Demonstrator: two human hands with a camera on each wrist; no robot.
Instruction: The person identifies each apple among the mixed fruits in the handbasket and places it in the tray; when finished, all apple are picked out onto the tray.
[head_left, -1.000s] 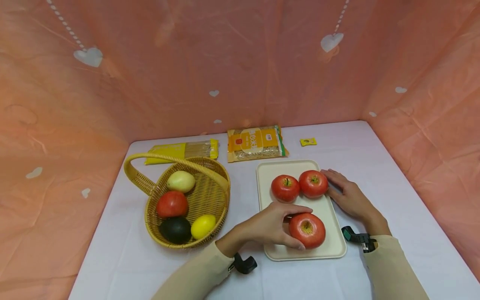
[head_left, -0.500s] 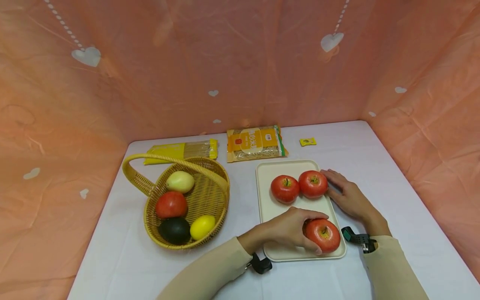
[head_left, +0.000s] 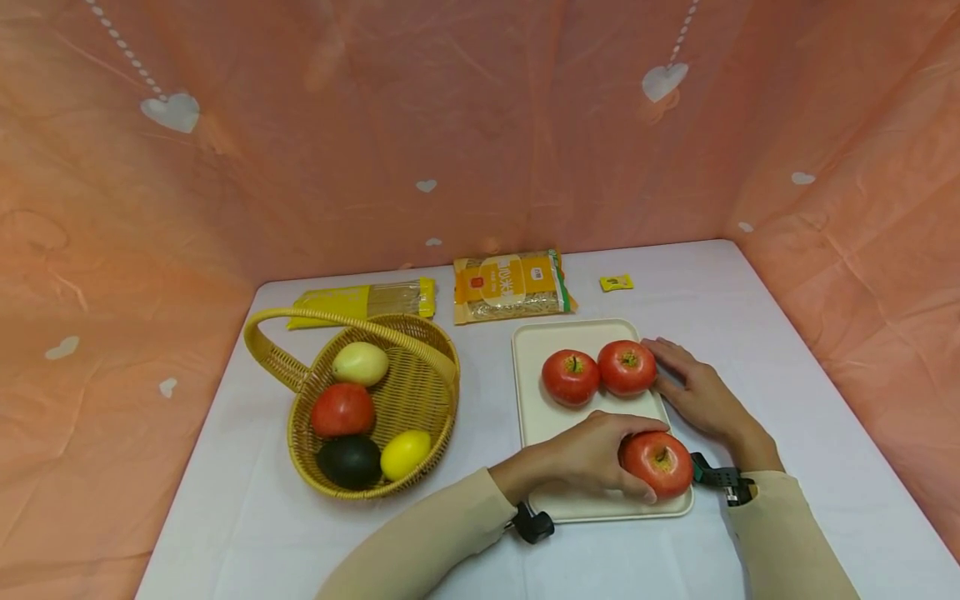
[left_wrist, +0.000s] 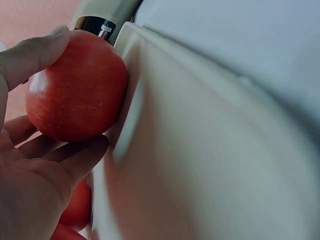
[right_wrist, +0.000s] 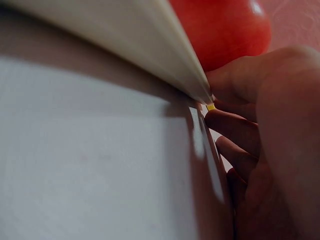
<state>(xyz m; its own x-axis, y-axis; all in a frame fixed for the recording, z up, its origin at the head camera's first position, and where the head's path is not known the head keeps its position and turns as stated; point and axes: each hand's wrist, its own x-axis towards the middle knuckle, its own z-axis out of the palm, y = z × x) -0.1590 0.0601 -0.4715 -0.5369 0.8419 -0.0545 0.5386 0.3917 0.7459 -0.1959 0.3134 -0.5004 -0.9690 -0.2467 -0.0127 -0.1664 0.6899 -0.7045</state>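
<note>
In my left hand (head_left: 600,450) is a red apple (head_left: 657,465), gripped between thumb and fingers over the near right corner of the cream tray (head_left: 540,429). The left wrist view shows the thumb on one side of this apple (left_wrist: 77,87) and the fingertips on the other. Two more red apples, one left (head_left: 571,377) and one right (head_left: 627,367), sit side by side on the tray's far half. My right hand (head_left: 705,400) rests at the tray's right edge, close beside the right apple. In the right wrist view its thumb lies by the tray rim (right_wrist: 192,65), fingers loosely bent.
A handled wicker basket (head_left: 298,450) on the left holds a pale green fruit (head_left: 361,364), a red fruit (head_left: 342,410), a dark green fruit (head_left: 349,462) and a lemon (head_left: 406,455). Behind lie a noodle pack (head_left: 337,300), a grain bag (head_left: 512,287) and a small yellow packet (head_left: 617,283).
My left hand has moved right across the near part of the tray with the apple, to its right edge. The right hand and the other two apples have stayed put.
</note>
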